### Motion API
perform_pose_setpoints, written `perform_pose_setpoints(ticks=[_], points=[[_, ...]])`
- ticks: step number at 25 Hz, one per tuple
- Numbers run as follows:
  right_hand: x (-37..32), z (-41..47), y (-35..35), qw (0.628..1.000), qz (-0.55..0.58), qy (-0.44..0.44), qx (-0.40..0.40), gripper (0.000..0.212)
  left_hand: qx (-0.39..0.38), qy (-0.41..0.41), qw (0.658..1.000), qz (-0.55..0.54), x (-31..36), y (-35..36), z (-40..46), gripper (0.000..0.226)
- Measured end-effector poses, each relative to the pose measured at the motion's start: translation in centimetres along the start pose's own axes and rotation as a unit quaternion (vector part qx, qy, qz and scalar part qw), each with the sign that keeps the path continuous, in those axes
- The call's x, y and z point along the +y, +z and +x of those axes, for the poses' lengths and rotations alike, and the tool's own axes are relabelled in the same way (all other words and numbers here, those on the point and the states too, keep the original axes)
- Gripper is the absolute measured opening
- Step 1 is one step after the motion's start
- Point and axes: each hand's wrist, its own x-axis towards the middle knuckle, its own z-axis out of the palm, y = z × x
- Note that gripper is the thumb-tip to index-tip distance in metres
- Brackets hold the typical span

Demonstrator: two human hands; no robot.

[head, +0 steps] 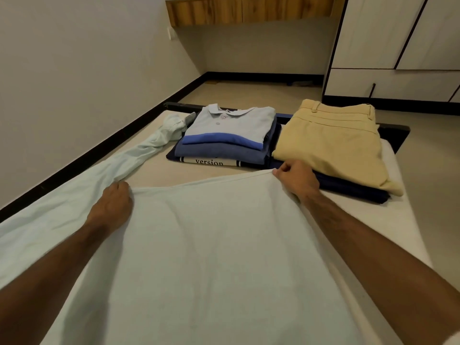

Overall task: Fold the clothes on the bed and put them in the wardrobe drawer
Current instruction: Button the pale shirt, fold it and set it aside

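Left hand point(113, 204) and right hand point(295, 179) each grip the far edge of a pale shirt point(211, 245) spread on the bed point(398, 220); folded stacks point(224, 143) lie beyond.

"version" in dark letters on a white band, navy folded garment point(219, 162), bottom of shirt stack

Pale shirt point(211, 245) thin matt cloth; shelf point(249, 9) glossy wood.

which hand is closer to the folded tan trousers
The right hand. It grips the pale shirt edge right beside the tan trousers' near corner. The left hand grips the shirt farther left.
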Motion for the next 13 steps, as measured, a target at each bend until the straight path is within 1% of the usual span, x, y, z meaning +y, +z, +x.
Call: perform_pose_setpoints(ticks=[2, 4, 6, 8, 10, 13], points=[[-0.2, 0.5, 0.6, 0.997, -0.073, -0.018, 0.027, 0.027, 0.007, -0.002, 1.0, -0.018, 0.2, 0.0, 0.2, 0.021], [0.0, 0.7, 1.1, 0.993, -0.105, -0.027, 0.039, 0.03, 0.02, -0.005, 1.0, -0.014, 0.2, 0.0, 0.1, 0.024], [0.1, 0.7, 1.5, 0.987, -0.152, -0.038, 0.042, 0.034, 0.017, -0.003, 1.0, 0.011, -0.1, 0.2, 0.1, 0.031], [-0.1, 0.3, 1.3, 0.981, -0.183, -0.046, 0.034, 0.045, 0.002, -0.014, 0.998, 0.054, 0.4, 0.0, 0.0, 0.038], [0.1, -0.5, 0.8, 0.987, -0.154, -0.04, -0.006, 0.056, -0.012, -0.012, 0.999, 0.051, 2.3, -0.2, -1.4, 0.043], [0.7, -2.8, -2.3, 0.988, -0.117, -0.022, -0.1, 0.064, -0.029, 0.08, 0.996, -0.004, 7.9, -0.2, -7.5, 0.052]])
